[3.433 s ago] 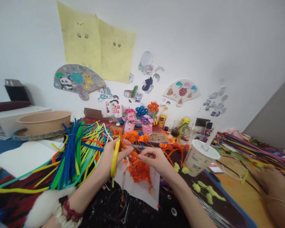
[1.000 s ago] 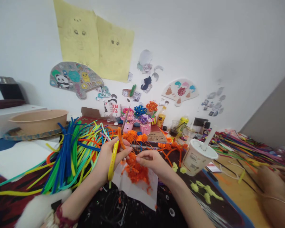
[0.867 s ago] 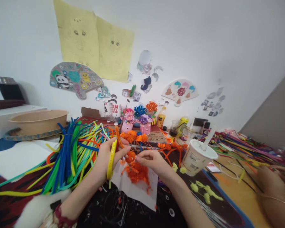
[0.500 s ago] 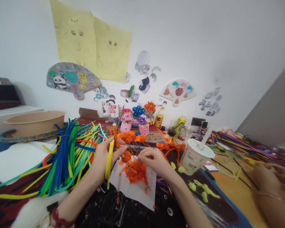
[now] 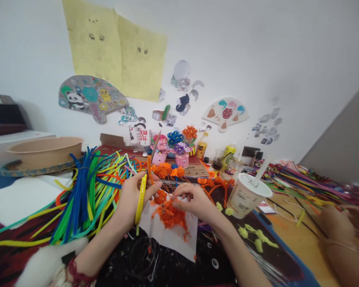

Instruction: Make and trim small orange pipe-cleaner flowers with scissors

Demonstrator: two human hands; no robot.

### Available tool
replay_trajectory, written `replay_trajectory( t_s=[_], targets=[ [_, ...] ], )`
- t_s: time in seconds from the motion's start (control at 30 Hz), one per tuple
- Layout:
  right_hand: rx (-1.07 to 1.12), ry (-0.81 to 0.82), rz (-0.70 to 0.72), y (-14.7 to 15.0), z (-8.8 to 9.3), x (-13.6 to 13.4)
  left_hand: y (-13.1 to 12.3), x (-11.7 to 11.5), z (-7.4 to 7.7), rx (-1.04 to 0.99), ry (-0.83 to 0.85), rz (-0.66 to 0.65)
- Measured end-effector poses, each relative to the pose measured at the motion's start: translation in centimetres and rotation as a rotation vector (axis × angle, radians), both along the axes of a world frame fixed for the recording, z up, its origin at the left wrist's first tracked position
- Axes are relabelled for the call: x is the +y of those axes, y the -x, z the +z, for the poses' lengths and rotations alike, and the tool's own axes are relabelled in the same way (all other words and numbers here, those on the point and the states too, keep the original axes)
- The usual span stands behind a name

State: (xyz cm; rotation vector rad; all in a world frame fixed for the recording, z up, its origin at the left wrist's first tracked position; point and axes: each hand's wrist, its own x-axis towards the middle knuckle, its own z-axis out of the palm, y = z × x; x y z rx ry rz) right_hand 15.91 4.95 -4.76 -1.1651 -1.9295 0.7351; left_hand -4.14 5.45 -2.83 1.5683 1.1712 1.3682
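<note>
My left hand (image 5: 137,193) is closed around an orange pipe cleaner (image 5: 150,169). A yellow-handled tool (image 5: 141,199) is tucked in the same hand. A thin pointed blade rises above the fingers and seems to belong to it. Just below the fingertips sits an orange curled piece (image 5: 160,197); whether it is attached to the pipe cleaner, I cannot tell. My right hand (image 5: 194,201) hovers over a pile of orange fluff and trimmings (image 5: 170,215), thumb and fingers apart. Under the pile lies a white paper sheet (image 5: 188,251).
Bundled blue and green pipe cleaners (image 5: 80,199) spread at left. Behind the hands are orange flowers (image 5: 164,169) and small pink flowerpots (image 5: 182,160). A white cup with a straw (image 5: 245,199) stands right, near pale yellow pieces (image 5: 257,237). Another person's arm (image 5: 341,247) rests far right.
My right thumb and fingers have parted from a pinch and shifted slightly left and down. The left hand with the pipe cleaner and tool has moved slightly right.
</note>
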Motion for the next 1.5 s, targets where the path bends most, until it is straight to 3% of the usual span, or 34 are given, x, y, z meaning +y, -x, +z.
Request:
replay_trajectory(
  t_s=[0.27, 0.5, 0.63, 0.8, 0.97, 1.3, 1.5],
  targets=[
    [0.025, 0.034, 0.035, 0.1, 0.4, -0.3, -0.1, -0.3, 0.4, -0.064, 0.011, 0.04],
    [0.133, 0.166, 0.04, 1.6, -0.1, -0.7, -0.5, -0.6, 0.5, -0.169, 0.074, 0.027],
    [0.203, 0.116, 0.05, 2.1, -0.6, -0.6, -0.7, -0.7, 0.4, -0.205, 0.108, 0.011],
    [0.237, 0.069, 0.06, 1.8, 0.0, -0.8, -0.7, -0.7, 0.3, -0.239, 0.135, 0.003],
    [0.071, -0.016, 0.069, 1.0, 0.6, -0.8, -0.5, -0.4, 0.4, -0.272, 0.132, 0.032],
    [-0.201, -0.146, 0.038, 0.5, -0.2, -0.3, -0.2, 0.0, 0.4, -0.334, 0.139, 0.058],
    [-0.027, -0.12, 0.084, 0.4, 0.4, -0.4, -0.2, -0.1, 0.7, -0.348, 0.125, 0.076]
  ],
)
